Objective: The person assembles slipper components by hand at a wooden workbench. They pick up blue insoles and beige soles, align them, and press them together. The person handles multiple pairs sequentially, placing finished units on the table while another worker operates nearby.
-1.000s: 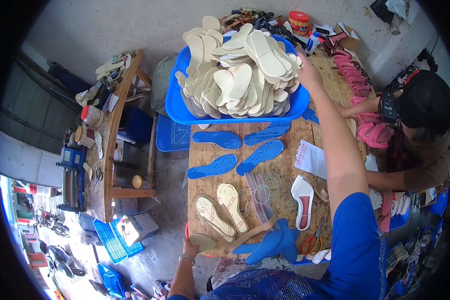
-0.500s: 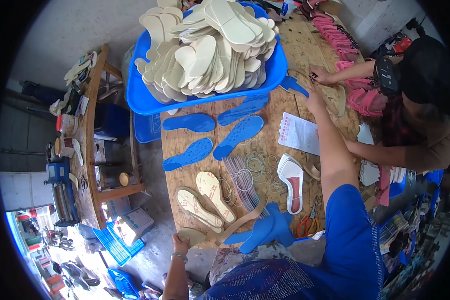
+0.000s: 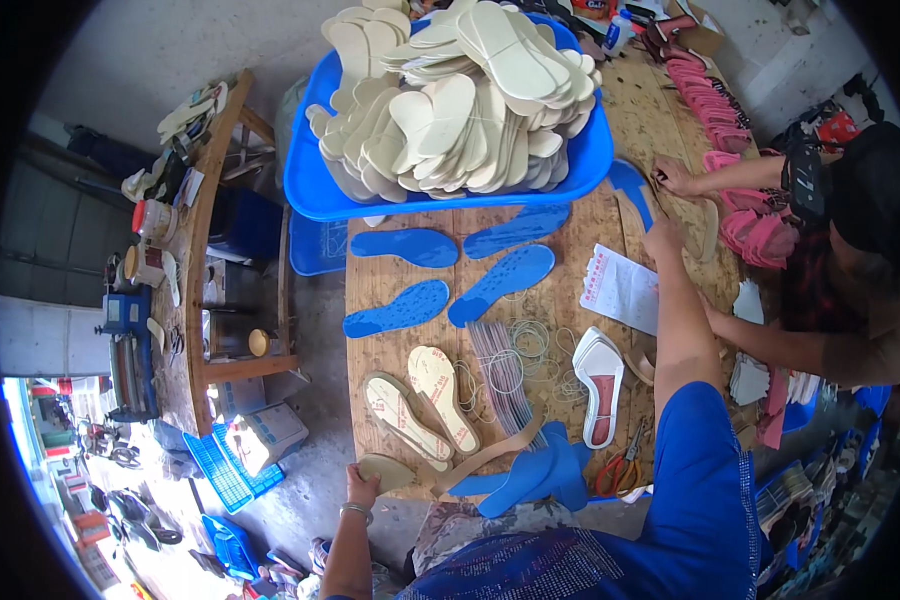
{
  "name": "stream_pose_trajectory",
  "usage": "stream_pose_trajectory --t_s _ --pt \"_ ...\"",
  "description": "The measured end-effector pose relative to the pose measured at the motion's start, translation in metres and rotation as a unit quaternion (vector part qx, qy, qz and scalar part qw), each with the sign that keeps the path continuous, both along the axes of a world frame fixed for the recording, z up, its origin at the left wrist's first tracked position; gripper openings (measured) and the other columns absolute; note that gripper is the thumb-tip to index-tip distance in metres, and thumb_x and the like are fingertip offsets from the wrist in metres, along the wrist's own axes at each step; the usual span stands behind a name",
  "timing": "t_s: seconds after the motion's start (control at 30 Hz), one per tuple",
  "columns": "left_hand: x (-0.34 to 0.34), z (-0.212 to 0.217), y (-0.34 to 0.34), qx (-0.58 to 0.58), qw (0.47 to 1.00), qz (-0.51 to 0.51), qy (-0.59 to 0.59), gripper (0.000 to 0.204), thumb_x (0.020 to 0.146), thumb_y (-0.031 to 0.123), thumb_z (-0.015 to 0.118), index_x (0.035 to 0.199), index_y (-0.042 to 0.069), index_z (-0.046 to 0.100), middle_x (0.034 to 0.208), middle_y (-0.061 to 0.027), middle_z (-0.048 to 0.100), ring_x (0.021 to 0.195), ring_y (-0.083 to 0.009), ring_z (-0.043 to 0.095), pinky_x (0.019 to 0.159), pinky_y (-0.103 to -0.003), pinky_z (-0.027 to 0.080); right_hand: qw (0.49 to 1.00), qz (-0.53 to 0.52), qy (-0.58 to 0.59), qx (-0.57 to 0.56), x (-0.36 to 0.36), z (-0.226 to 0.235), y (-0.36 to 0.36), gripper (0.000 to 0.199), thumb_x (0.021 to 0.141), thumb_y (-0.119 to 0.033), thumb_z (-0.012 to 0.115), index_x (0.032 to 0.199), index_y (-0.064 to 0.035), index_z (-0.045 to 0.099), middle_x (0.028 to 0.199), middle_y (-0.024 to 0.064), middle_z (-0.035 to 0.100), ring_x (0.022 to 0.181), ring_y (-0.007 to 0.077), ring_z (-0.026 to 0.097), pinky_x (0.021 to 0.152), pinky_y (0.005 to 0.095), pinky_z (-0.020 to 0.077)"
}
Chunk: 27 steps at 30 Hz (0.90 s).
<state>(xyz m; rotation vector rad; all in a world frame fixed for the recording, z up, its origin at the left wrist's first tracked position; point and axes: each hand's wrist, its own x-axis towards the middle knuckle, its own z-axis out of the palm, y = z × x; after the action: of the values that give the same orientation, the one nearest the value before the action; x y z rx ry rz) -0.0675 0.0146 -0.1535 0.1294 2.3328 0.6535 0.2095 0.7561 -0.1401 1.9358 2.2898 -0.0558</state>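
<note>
Left hand (image 3: 362, 487) pinching flat tan insole (image 3: 388, 472), right hand (image 3: 663, 238) spread on wooden table (image 3: 570, 300)

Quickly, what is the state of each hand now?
Left hand: closed on a tan insole.
Right hand: on the wooden table; grip cannot be told.

A tub (image 3: 310, 190) of insoles (image 3: 460, 100) sits behind four flat soles (image 3: 450, 275) on the table (image 3: 370, 300).
</note>
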Motion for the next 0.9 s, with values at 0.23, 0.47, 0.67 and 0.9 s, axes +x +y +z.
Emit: stream_pose_trajectory --t_s 0.23,0.47,0.67,0.9 --pt "0.001 0.007 0.014 -0.018 1.000 0.001 -0.005 0.044 0.074 0.011 0.069 0.106 0.004 0.039 0.094 -0.0132 0.056 0.085 -0.0223 0.057 0.076 -0.036 0.048 0.875 0.001 0.481 0.052 0.009 0.002 0.075 0.033 0.082 -0.031 0.062 0.097 -0.0016 0.063 0.079 0.0134 0.064 0.075 0.0245 0.060 0.067 0.0373 0.0449" --pt "-0.002 -0.001 -0.006 -0.026 1.000 -0.012 0.014 0.045 0.074 0.010 0.068 0.107 0.004 0.039 0.095 -0.0130 0.057 0.087 -0.0220 0.057 0.077 -0.035 0.048 0.922 0.057 0.372 0.086 -0.116 0.183 0.078 0.042 0.082 -0.041 0.056 0.100 -0.0029 0.062 0.091 0.0225 0.063 0.088 0.0369 0.060 0.076 0.0444 0.0451" --pt "-0.005 -0.012 -0.003 0.026 0.999 -0.023 0.023 0.044 0.073 0.009 0.067 0.107 0.004 0.040 0.094 -0.0125 0.055 0.086 -0.0214 0.056 0.078 -0.035 0.047 0.888 -0.036 0.455 0.066 -0.067 0.143 0.084 0.041 0.082 -0.036 0.059 0.105 -0.0017 0.060 0.091 0.0158 0.065 0.085 0.0310 0.062 0.072 0.0415 0.0468" --pt "-0.006 -0.008 -0.005 0.019 0.999 -0.036 0.000 0.044 0.074 0.008 0.066 0.108 0.003 0.039 0.097 -0.0125 0.054 0.088 -0.0215 0.054 0.081 -0.035 0.046 0.694 -0.090 0.696 -0.164 0.019 0.115 -0.043 0.039 0.083 -0.020 0.065 0.118 -0.0061 0.053 0.088 0.0011 0.061 0.070 0.0101 0.056 0.057 0.0239 0.0431"
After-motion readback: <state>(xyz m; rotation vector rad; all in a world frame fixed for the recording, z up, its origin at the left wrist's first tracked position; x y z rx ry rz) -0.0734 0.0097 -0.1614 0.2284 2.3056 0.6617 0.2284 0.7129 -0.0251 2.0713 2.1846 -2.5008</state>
